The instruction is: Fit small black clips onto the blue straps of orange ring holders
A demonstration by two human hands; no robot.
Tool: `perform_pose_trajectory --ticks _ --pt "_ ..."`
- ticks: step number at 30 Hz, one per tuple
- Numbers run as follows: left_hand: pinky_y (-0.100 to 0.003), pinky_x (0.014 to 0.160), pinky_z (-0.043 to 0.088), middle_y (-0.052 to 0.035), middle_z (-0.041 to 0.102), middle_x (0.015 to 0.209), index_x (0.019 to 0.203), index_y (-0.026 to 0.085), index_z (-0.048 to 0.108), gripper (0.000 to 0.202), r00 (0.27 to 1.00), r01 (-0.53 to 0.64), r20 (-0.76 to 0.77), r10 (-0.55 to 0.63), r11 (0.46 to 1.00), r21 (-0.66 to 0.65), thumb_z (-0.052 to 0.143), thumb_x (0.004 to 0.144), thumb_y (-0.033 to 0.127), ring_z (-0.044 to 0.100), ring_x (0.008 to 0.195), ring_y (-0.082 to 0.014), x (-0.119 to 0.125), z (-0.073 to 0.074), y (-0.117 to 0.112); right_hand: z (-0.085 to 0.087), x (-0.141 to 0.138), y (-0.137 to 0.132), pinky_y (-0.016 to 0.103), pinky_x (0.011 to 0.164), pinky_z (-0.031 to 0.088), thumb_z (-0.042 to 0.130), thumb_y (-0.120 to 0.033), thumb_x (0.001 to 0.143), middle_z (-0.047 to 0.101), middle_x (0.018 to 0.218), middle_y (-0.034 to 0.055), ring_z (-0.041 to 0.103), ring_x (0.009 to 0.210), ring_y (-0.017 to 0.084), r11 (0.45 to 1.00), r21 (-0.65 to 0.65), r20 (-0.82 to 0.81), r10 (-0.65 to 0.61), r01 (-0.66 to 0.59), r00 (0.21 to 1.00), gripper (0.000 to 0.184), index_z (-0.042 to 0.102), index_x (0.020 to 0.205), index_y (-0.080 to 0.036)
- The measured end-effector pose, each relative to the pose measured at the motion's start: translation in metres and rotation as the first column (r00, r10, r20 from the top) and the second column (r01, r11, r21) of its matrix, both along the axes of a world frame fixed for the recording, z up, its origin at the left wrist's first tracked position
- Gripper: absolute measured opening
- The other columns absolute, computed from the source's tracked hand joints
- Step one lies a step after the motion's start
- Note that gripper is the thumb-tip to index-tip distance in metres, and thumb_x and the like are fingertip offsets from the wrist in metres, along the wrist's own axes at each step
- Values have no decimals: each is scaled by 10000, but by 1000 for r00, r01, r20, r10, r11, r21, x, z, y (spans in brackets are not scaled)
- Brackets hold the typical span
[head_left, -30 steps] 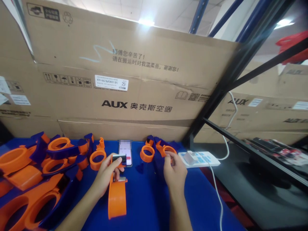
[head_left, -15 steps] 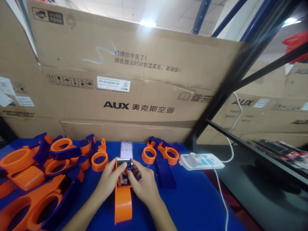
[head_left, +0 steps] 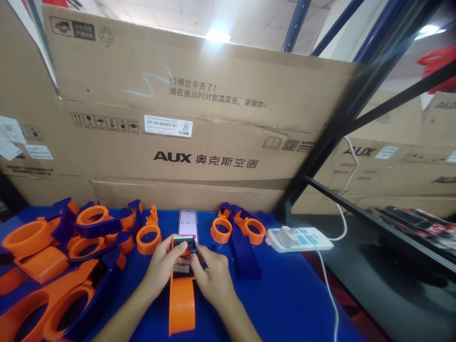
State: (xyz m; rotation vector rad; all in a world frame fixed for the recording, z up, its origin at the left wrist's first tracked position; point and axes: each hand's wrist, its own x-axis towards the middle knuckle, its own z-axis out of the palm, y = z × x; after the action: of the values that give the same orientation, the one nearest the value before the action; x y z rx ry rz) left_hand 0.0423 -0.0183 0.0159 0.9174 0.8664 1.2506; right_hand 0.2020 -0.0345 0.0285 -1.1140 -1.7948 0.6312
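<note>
Between my hands is an orange tape dispenser, its wide ring hanging toward me and its dark head with a toothed pale edge at the far end. My left hand is closed round the left side of the head, thumb lying on the dark part. From the right, my right hand pinches at the head's side near a small dark blue piece; its fingertips are partly hidden. Just beyond the head lies a phone with a timer on its lit screen.
Several orange and blue tape dispensers are heaped at left. A single orange one lies nearer the middle. Two more dispensers and a blue strip lie right of the phone. A white power strip sits by the rack post, before a large carton.
My right fingers have shifted slightly at the dispenser's head, and a small dark blue piece shows more clearly there. The left hand keeps its hold.
</note>
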Motion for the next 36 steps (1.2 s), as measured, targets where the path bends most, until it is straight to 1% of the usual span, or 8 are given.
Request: perform_pose_trajectory --ticks 3,5,9,12,15,21,29,36 --pt "-300 598 601 -67 768 810 986 171 698 347 996 -67 59 72 994 -90 815 786 429 725 620 -196 0 -2 1 -1 2 5 328 810 609 570 -297 1012 807 1042 83 781 870 245 999 27 -13 41 -40 999 314 702 1288 -229" --pt "-266 540 563 -34 739 725 1036 180 695 346 990 -104 81 116 985 -139 783 802 419 674 532 -161 -2 -2 4 -3 4 9 338 864 611 543 -272 1024 793 1126 85 776 954 243 993 68 47 97 -100 994 367 652 1374 -241" --pt "-248 559 538 -22 739 778 1066 195 699 353 985 -118 110 134 983 -143 761 777 388 672 587 -160 -6 -3 11 -10 5 12 366 929 600 498 -227 1030 743 1263 114 742 1084 255 980 146 201 101 -132 974 445 564 1470 -236" --pt "-269 611 546 -27 738 816 1035 188 714 348 987 -92 121 109 986 -140 767 746 375 683 656 -181 -5 -3 12 -16 4 11 354 838 619 480 -200 1018 763 1185 130 759 975 253 979 177 271 50 -101 961 499 508 1515 -215" --pt "-257 566 508 -25 726 805 1041 181 720 346 990 -56 124 73 989 -136 760 752 366 645 611 -166 -4 -2 10 -19 4 11 345 775 616 446 -161 1003 779 1086 131 757 867 244 976 207 321 0 -71 947 536 475 1537 -192" --pt "-258 574 496 -20 710 773 1032 180 721 309 991 -15 127 31 992 -125 739 795 377 626 606 -159 -3 3 6 -20 6 10 315 721 596 472 -185 992 775 1067 141 746 828 234 971 219 335 21 -100 942 575 419 1564 -158" --pt "-251 595 489 -21 705 750 1050 181 741 271 996 7 89 0 997 -81 718 836 346 632 628 -159 -1 10 2 -34 5 15 313 694 574 524 -208 968 777 1016 129 727 776 232 976 204 373 -2 -80 928 540 487 1505 -156" --pt "-246 608 482 -11 709 753 1041 189 742 238 997 13 77 -7 997 -80 715 846 322 608 612 -143 -3 9 1 -33 6 12 316 690 580 510 -226 1003 776 1029 144 731 785 237 967 236 409 -13 -92 912 488 497 1484 -146"
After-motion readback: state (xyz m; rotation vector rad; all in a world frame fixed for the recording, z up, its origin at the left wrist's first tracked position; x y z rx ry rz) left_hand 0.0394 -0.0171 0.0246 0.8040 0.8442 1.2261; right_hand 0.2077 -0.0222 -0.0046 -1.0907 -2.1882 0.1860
